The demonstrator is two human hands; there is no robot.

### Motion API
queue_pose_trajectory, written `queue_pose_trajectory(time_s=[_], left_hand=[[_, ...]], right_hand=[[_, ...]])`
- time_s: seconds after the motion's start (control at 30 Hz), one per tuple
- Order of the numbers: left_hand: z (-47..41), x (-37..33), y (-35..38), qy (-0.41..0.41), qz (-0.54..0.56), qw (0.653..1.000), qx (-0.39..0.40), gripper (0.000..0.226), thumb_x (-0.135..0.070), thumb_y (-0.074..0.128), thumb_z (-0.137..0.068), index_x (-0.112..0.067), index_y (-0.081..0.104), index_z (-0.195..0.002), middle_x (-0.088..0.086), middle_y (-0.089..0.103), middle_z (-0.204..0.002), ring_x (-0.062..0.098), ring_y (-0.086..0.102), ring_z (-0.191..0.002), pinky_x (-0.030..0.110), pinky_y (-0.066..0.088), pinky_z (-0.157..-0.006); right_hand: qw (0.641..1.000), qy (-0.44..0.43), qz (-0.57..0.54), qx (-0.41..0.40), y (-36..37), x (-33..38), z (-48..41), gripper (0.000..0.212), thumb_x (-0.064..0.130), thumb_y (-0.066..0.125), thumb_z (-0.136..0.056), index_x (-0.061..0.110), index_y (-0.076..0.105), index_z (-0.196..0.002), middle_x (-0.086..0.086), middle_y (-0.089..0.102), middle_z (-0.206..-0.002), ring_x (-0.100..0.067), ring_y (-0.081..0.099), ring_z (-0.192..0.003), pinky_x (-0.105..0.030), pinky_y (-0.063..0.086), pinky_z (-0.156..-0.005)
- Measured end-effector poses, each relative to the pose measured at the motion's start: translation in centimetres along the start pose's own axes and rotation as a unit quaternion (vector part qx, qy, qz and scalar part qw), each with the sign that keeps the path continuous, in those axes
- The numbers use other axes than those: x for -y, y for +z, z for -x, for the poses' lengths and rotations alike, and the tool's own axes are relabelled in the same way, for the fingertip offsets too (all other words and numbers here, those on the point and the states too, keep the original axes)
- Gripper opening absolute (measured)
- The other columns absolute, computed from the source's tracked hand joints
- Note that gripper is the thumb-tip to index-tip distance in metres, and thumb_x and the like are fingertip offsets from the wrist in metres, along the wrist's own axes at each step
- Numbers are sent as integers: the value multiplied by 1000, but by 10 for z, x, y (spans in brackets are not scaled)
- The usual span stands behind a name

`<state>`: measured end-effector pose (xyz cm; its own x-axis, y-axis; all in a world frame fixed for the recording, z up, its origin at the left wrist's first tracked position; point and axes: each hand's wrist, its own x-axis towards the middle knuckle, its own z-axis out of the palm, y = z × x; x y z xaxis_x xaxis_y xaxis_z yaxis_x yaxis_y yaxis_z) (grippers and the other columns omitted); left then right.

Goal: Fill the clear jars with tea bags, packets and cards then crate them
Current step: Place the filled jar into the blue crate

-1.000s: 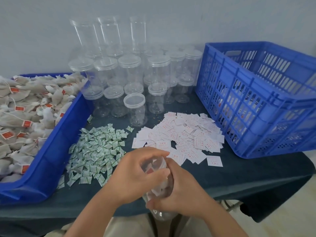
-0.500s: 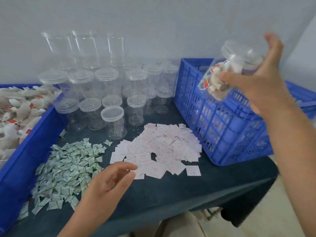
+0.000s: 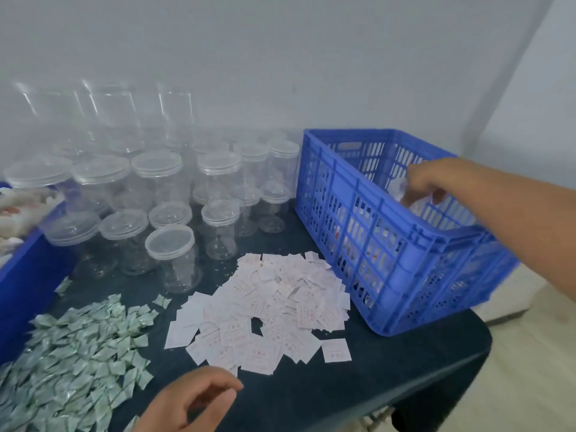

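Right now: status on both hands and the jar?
Left hand empty, fingers loosely curled, above the table by the cards. Right hand grips the jar inside the blue crate. Nothing seen in the way.

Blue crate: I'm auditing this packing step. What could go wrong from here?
1. The right hand holds the filled jar high inside the blue crate; released there, it could drop hard.
2. The crate's right end seems to overhang the table, so added weight might tip it.
3. The left hand hovers near the loose cards and could scatter them.
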<state>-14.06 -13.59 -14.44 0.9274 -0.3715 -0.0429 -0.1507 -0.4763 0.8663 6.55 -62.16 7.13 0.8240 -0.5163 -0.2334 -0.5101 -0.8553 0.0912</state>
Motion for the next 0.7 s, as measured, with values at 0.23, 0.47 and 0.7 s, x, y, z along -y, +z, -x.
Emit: queue_pose_trajectory(time_s=[0.23, 0.47, 0.7], left_hand=[[-55, -23, 7, 24, 8, 999, -43, 20, -36, 69, -95, -53, 71, -105, -27, 71, -106, -2, 68, -99, 9, 50, -81], [-118, -62, 9, 77, -13, 996, -37, 9, -50, 61, -98, -51, 68, -104, -36, 66, -113, -8, 65, -104, 13, 52, -76], [-109, -73, 7, 66, -8, 993, -98, 15, -46, 62, -101, -42, 70, -89, -27, 71, -87, 3, 67, -72, 17, 51, -64]], right_hand=[[978, 11, -119, 169, 44, 7, -38, 45, 15, 52, -115, -10, 48, -151, -27, 47, -160, -44, 53, -143, -56, 48, -112], [980, -16, -80, 180, 37, 5, -37, 45, 19, 54, -114, 4, 43, -156, -22, 33, -171, -42, 41, -152, -59, 36, -122], [907, -243, -213, -270, -53, 25, 50, 57, 53, 73, -94, 33, 57, -145, -1, 69, -137, -24, 69, -115, -45, 52, -105]])
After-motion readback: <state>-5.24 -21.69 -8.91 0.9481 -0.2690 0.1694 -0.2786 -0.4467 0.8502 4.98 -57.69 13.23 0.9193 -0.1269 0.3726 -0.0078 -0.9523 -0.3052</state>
